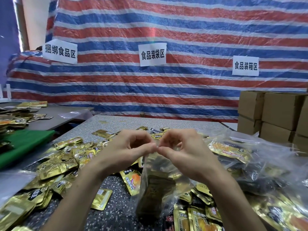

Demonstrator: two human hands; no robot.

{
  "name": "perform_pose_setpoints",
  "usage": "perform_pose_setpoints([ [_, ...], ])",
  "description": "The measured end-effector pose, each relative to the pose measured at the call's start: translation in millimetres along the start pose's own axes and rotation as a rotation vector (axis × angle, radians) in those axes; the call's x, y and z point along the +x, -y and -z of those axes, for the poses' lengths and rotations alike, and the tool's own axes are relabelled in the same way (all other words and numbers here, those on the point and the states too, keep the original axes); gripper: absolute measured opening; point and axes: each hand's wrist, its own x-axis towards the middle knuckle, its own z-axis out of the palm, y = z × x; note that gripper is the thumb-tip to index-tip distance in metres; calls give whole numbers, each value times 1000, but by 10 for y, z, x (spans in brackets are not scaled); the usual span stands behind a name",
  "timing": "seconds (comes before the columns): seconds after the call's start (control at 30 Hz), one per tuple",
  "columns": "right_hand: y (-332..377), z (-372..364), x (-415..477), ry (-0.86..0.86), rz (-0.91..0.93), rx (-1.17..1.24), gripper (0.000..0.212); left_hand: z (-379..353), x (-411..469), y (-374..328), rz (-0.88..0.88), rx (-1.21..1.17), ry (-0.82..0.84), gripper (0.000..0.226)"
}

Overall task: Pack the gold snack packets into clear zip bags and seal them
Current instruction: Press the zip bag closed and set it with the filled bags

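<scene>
Head view: left hand (133, 145) and right hand (180, 147) pinched together at the top edge of a clear zip bag (156, 184), hanging between the forearms and filled with gold packets. Loose gold packets (55, 165) heaped on the speckled table (116, 212), packed bags (241, 157) at right. Likely mid-seal (strip itself blurred). Risk: uneven pinching, a gap in the zip, packets spilling out.

a grey speckled table (116, 209) carries loose gold snack packets (55, 167) and filled clear bags (246, 164).
</scene>
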Motion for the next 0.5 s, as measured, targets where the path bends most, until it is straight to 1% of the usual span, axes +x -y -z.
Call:
perform_pose_setpoints([
  [0.1,-8,-18,4,7,5,-4,9,-21,1,20,-59,117,1,16],
  [0.23,-29,13,-3,46,22,-2,5,-17,5,47,-111,172,-54,23],
  [0.37,-73,80,-7,68,21,1,1,-33,8,66,-106,111,-68,25],
  [0.5,-127,114,1,47,-8,-26,7,-6,7,86,-103,16,-57,22],
])
